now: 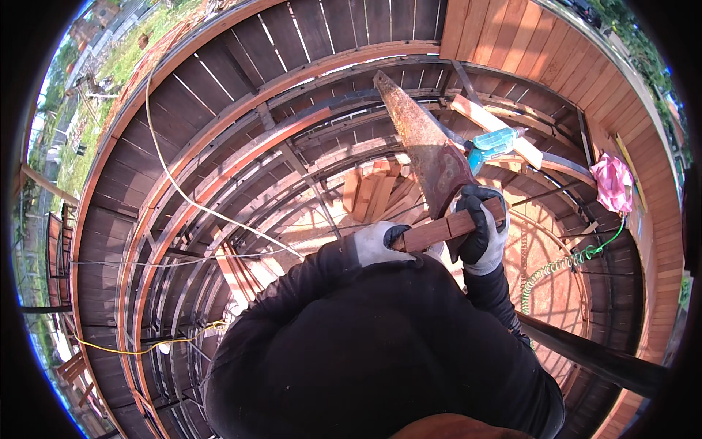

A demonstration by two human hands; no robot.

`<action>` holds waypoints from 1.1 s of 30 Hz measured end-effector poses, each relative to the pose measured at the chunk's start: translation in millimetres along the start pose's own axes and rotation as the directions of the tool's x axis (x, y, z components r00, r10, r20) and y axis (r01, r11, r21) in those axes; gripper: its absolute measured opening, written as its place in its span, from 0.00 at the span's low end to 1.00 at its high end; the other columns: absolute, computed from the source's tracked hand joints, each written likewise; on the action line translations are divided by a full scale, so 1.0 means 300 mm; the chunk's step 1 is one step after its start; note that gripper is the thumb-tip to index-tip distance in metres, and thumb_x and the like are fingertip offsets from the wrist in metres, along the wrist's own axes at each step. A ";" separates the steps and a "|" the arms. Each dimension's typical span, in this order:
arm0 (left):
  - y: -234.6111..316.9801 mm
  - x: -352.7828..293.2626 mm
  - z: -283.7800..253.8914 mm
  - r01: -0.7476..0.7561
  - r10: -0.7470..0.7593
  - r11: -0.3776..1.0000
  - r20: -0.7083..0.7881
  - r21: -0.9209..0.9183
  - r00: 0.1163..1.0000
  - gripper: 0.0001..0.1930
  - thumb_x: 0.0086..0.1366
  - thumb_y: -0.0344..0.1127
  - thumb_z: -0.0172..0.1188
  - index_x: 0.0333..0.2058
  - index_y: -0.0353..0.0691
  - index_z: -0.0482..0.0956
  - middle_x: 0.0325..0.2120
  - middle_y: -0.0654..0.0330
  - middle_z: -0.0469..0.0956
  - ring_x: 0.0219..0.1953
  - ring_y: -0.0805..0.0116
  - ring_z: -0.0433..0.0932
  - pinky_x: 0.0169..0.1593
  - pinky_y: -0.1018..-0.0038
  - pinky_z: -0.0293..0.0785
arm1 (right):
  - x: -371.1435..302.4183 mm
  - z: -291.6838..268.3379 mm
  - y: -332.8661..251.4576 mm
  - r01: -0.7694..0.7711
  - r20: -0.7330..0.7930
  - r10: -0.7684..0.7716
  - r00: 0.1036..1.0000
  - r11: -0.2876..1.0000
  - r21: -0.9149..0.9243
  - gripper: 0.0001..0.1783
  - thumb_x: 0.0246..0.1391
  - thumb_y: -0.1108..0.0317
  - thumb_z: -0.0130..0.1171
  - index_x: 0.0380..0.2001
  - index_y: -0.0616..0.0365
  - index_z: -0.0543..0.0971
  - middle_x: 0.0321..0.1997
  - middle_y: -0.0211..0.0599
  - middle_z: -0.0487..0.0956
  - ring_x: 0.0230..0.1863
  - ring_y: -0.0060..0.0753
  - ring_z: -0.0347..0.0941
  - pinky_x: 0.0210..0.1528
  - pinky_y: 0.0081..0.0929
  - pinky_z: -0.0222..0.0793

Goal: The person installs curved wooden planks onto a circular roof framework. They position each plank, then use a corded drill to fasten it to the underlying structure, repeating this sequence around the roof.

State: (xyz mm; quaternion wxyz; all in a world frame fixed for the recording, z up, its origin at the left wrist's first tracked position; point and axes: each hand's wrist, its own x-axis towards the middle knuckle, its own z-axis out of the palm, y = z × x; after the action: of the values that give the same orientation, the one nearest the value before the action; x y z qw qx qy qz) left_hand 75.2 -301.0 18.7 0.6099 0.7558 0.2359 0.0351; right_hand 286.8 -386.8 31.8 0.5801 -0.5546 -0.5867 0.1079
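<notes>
A short reddish-brown wooden block [431,233] lies crosswise between my gloved hands, with a dark line across it. My left hand [376,244], in a white and black glove, is closed round its left end. My right hand [488,233], gloved alike, wraps round its right end and appears to grip the handsaw's handle too. The handsaw [417,132] has a rusty, tapering blade pointing up and away to the left. Part of its dark red handle is hidden behind the block and my fingers.
A turquoise power drill [491,146] rests by a light plank [497,132] beyond the saw. Pink plastic [613,181] hangs at the right, near a green coiled hose [559,269]. Curved metal and wood rails [219,172] surround me. Cut timber pieces [371,192] lie below.
</notes>
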 end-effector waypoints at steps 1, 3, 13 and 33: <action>0.008 0.012 0.002 0.064 -0.084 0.975 0.089 0.214 0.992 0.34 0.55 0.54 0.65 0.52 0.32 0.72 0.39 0.42 0.79 0.44 0.47 0.79 0.49 0.64 0.73 | -0.006 0.007 -0.014 -0.011 0.003 0.011 1.000 0.999 0.032 0.13 0.49 0.79 0.58 0.40 0.59 0.78 0.42 0.45 0.78 0.42 0.45 0.77 0.43 0.35 0.73; 0.024 0.015 -0.005 0.110 -0.185 0.856 0.100 0.506 0.978 0.35 0.58 0.59 0.58 0.53 0.34 0.72 0.38 0.42 0.79 0.43 0.47 0.79 0.49 0.60 0.73 | -0.008 0.012 -0.039 -0.055 0.072 0.050 0.996 0.997 0.059 0.12 0.48 0.76 0.58 0.39 0.64 0.77 0.39 0.43 0.80 0.41 0.37 0.77 0.44 0.31 0.73; -0.294 0.019 -0.490 0.477 -0.070 0.524 -0.523 0.705 0.849 0.26 0.60 0.48 0.56 0.48 0.31 0.69 0.39 0.43 0.79 0.43 0.49 0.79 0.46 0.59 0.74 | 0.004 -0.048 -0.012 -0.136 -0.172 0.204 0.964 0.930 0.340 0.16 0.55 0.67 0.51 0.43 0.68 0.72 0.37 0.43 0.76 0.30 0.31 0.75 0.38 0.29 0.72; -0.847 0.019 -1.053 0.623 0.223 0.471 -0.768 0.625 0.601 0.41 0.51 0.54 0.67 0.64 0.56 0.61 0.61 0.52 0.65 0.63 0.52 0.63 0.65 0.58 0.60 | 0.021 -0.079 0.031 -0.004 -0.490 0.317 0.812 0.843 0.538 0.18 0.59 0.62 0.52 0.45 0.68 0.72 0.27 0.37 0.72 0.24 0.25 0.69 0.30 0.24 0.70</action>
State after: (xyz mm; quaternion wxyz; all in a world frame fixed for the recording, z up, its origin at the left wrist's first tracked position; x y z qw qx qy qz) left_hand -107.1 24.0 -141.0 -0.0171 0.8186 0.5544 0.1490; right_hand 312.4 -390.7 35.5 0.8406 -0.4355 -0.2885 0.1429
